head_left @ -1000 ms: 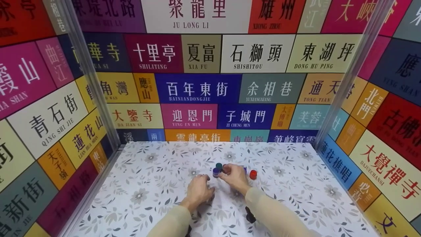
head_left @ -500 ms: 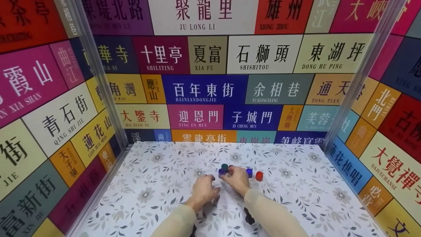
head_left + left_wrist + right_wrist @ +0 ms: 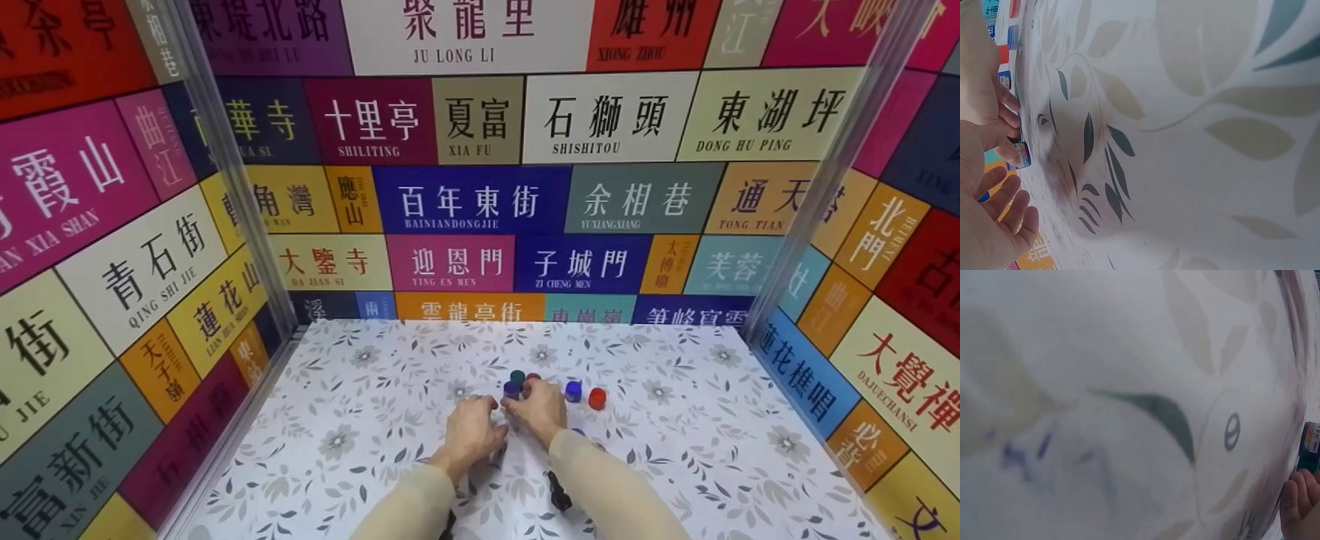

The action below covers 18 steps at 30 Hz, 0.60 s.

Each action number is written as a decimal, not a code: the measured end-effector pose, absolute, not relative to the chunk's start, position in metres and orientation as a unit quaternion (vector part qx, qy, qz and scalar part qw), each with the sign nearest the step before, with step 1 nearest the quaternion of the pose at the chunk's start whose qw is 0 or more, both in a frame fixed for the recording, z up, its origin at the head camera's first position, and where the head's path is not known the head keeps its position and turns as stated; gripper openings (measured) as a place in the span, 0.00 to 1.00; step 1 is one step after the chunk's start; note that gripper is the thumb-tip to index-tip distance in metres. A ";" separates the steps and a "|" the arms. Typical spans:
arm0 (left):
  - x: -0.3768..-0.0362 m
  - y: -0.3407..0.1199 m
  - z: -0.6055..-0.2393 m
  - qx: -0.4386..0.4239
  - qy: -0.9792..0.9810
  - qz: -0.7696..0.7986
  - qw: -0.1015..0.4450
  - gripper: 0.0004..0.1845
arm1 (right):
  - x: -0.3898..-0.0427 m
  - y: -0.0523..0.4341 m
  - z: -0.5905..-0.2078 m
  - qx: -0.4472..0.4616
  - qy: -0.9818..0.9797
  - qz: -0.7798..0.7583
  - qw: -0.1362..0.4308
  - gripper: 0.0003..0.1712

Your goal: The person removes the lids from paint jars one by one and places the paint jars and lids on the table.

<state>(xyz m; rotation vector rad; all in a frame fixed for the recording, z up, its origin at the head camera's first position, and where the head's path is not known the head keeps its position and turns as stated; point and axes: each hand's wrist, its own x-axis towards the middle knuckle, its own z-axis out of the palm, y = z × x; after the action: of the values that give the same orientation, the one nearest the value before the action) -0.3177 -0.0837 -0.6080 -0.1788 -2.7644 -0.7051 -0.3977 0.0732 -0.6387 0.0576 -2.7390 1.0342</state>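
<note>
Right hand (image 3: 536, 409) is pinching the small purple-capped bottle (image 3: 512, 389) mid-table, green one (image 3: 517, 376) at its 12 o'clock, left hand (image 3: 472, 429) resting loosely curled, holding nothing; bottle is looking light, rigid, slick, so sides are gripping best.

This looks like a staged recording booth. Panels (image 3: 465, 195) printed with coloured Chinese place-name signs stand at nine, twelve and three o'clock. A floral-patterned surface (image 3: 375, 420) fills the floor between them.

"JU LONG LI", "SHISHITOU", "XIA FU" on wall panels (image 3: 465, 37)
</note>
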 end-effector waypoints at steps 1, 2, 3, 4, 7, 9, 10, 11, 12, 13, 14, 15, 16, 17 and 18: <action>-0.316 -0.083 -0.605 -0.061 -0.958 -0.241 0.141 0.20 | -0.398 0.072 -0.639 0.017 -0.930 0.350 0.112 0.23; -0.315 -0.083 -0.603 -0.059 -0.960 -0.236 0.141 0.20 | -0.398 0.072 -0.639 0.014 -0.929 0.350 0.116 0.24; -0.314 -0.082 -0.601 -0.056 -0.961 -0.232 0.139 0.19 | -0.398 0.070 -0.639 0.011 -0.928 0.352 0.118 0.24; -0.313 -0.082 -0.600 -0.055 -0.962 -0.228 0.139 0.19 | -0.399 0.069 -0.640 0.008 -0.928 0.352 0.120 0.24; -0.313 -0.083 -0.599 -0.052 -0.963 -0.224 0.139 0.18 | -0.400 0.065 -0.639 0.001 -0.928 0.351 0.125 0.25; -0.313 -0.084 -0.600 -0.051 -0.963 -0.226 0.139 0.18 | -0.401 0.063 -0.638 -0.007 -0.928 0.352 0.120 0.25; -0.313 -0.085 -0.601 -0.050 -0.963 -0.227 0.137 0.18 | -0.401 0.062 -0.638 -0.012 -0.929 0.352 0.117 0.25; -0.313 -0.085 -0.601 -0.048 -0.963 -0.228 0.135 0.18 | -0.401 0.061 -0.637 -0.015 -0.929 0.352 0.113 0.25; -0.314 -0.085 -0.602 -0.048 -0.963 -0.229 0.133 0.18 | -0.401 0.060 -0.636 -0.021 -0.929 0.353 0.108 0.25; -0.314 -0.085 -0.602 -0.047 -0.963 -0.229 0.133 0.18 | -0.401 0.059 -0.636 -0.025 -0.929 0.353 0.104 0.24; -0.314 -0.084 -0.602 -0.047 -0.963 -0.228 0.132 0.18 | -0.401 0.059 -0.635 -0.029 -0.929 0.353 0.101 0.24; -0.314 -0.084 -0.603 -0.046 -0.964 -0.227 0.131 0.17 | -0.401 0.058 -0.635 -0.032 -0.930 0.353 0.100 0.23; -0.314 -0.084 -0.603 -0.046 -0.964 -0.227 0.131 0.17 | -0.401 0.057 -0.635 -0.034 -0.930 0.352 0.099 0.23; -0.314 -0.084 -0.603 -0.045 -0.964 -0.226 0.130 0.17 | -0.401 0.057 -0.635 -0.037 -0.931 0.351 0.097 0.22; -0.314 -0.084 -0.603 -0.045 -0.964 -0.228 0.129 0.16 | -0.399 0.057 -0.634 -0.035 -0.930 0.351 0.099 0.22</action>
<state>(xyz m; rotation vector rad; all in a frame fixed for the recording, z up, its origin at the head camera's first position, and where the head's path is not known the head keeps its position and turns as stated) -0.3141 -0.0836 -0.6029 -0.1318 -2.8019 -0.6626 -0.3988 0.0567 -0.6339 -0.1033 -2.7521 1.0380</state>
